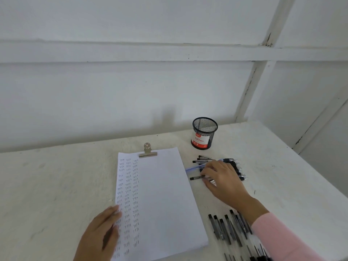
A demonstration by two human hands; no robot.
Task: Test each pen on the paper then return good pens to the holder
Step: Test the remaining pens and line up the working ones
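The left grip (99, 234) lies flat on the left edge of the white paper sheet (165, 194), columns of small ink marks beside it. The right grip (224, 180) rests over a cluster of black-capped pens (200, 160) on the white desk (56, 176), near the black mesh holder (204, 132); whether it pinches one is unclear.

Soft, even light with a cool grey-blue cast keeps the white wall (113, 91) and counter (56, 185) bright. A faint, blurred shadow lies on the wall just left of the mesh pen holder (204, 132). The wide lens bows the wall rails (169, 53) and the counter's right edge, and the pens (229, 228) at lower right and the right hand (222, 178) look soft and smeared.
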